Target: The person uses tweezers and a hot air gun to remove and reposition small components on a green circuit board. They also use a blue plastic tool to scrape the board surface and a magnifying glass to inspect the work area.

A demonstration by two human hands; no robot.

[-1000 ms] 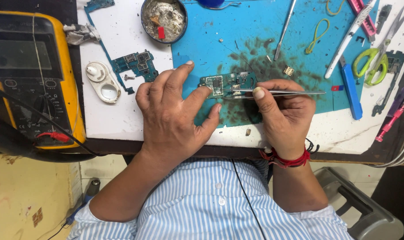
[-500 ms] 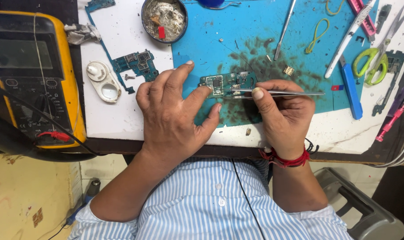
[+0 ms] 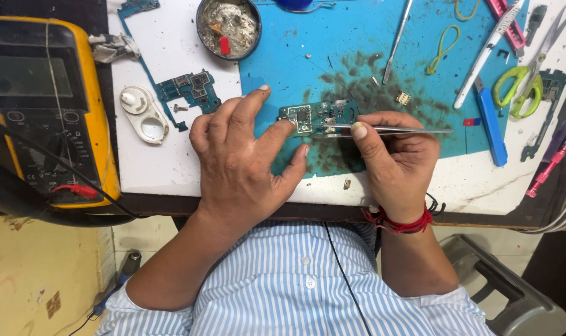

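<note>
Left hand: the left hand [image 3: 245, 168] lies flat on the worktop, fingers spread, with the forefinger tip pressed on the left end of the small green circuit board [image 3: 318, 116]; it pins the board down and does not close round it.
Right hand: the right hand [image 3: 395, 162] pinches a pair of metal tweezers [image 3: 382, 129] between thumb and forefinger, fingers closed firmly on them.
Tweezers: they lie nearly level, tips pointing left onto the board's lower edge, the back end sticking out to the right past the knuckles.
Circuit board: it rests on the blue work mat [image 3: 357, 56], on a dark, scorched-looking patch, between the two hands and touching both the left fingertip and the tweezer tips.
Wrist: a red thread band [image 3: 398, 222] circles the right wrist at the table's edge.
Left of the hands: a second, blue-green circuit board [image 3: 192, 90] lies on the white surface, just beside a white plastic part [image 3: 144, 114] with round openings; further left sits a yellow multimeter [image 3: 46, 106] with a red probe plug.
Above: a round metal tin [image 3: 228, 25] of grey residue stands at the mat's upper left corner.
Right side: green-handled scissors [image 3: 519, 84], a blue-handled tool [image 3: 491, 121] and a white toothbrush [image 3: 488, 53] lie well apart from the hands.
Clothing: a blue-and-white striped shirt [image 3: 308, 286] fills the lower view.
</note>
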